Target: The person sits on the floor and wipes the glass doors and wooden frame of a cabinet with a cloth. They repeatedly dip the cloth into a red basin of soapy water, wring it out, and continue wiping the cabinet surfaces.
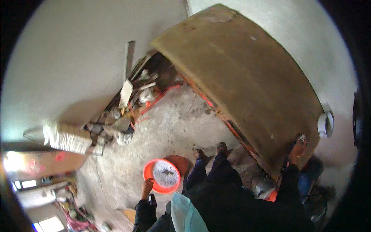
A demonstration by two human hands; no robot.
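Note:
My left hand (147, 187) grips the rim of an orange plastic basin (148, 175) at my left side. White suds (165, 174) fill the basin, and a dark patch shows in the middle of them. On the right, my right hand (298, 151) reaches out over the near end of a large brown tabletop (240, 72). Its fingers are closed on a small greyish scrubbing pad (302, 137), perhaps steel wool, which seems to rest against the surface. The tabletop looks worn, with a few pale spots.
A white roll or ring (325, 124) stands at the tabletop's right edge by the wall. Scrap wood and debris (139, 95) lie along the left wall, near a wrapped box (68, 139). My feet (221, 147) are on the concrete floor (174, 121).

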